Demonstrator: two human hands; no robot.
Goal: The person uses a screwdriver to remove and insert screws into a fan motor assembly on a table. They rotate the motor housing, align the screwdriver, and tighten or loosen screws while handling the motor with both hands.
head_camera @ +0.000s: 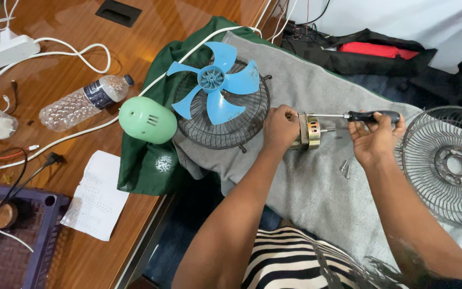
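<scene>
1. The left hand point(279, 128) is closed around the fan motor point(310, 131) on the grey cloth point(306, 187), at 3 o'clock of the blue fan blade point(215, 80); the right hand point(372, 140) grips the black-handled screwdriver point(372, 116).
2. The tip could slip if the motor rolls; the 2 loose screws point(344, 168) may scatter.
3. A clear plastic bottle point(84, 101) with a dark label lies at 9 o'clock; a white printed paper point(94, 195) lies at 7 o'clock.

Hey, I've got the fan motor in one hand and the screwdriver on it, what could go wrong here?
The loose screws on the grey cloth lie by your right hand and could roll off unnoticed. The screwdriver might slip off the motor toward your left hand.
</scene>
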